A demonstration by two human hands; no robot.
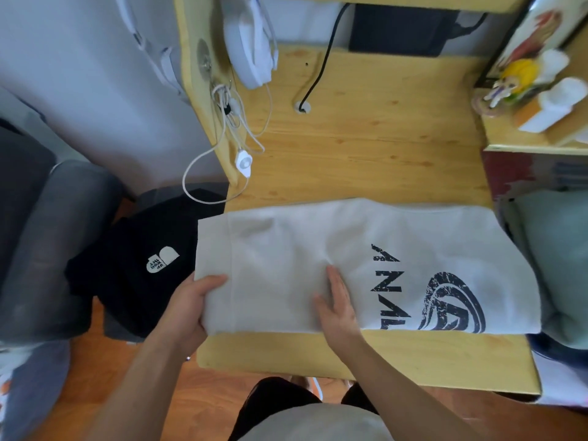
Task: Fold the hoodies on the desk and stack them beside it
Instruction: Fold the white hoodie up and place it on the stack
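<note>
Your left hand (194, 300) has its grip on the left hem end of the white hoodie (296, 259): the thumb lies on top of the ribbed band and the fingers go out of sight beneath it. Your right hand (339, 308) holds nothing; it lies flat with straight fingers on the middle of the cloth, just left of the print.

The hoodie lies folded into a long band across the near part of the wooden counter (366, 148), its left end hanging past the counter's left edge, where your left hand grips it. The print (436, 297) on its right half is dark and cracked: upside-down capital letters, of which you can make out roughly "ANAL" before the fold cuts them off, beside a round swirl emblem.

Left of the counter and lower down lies a black hoodie (140, 275), folded, with a small white logo (162, 260); its upside-down words are too small to read with certainty.

At the counter's far left edge hang white cables with an inline switch (243, 162).
</note>
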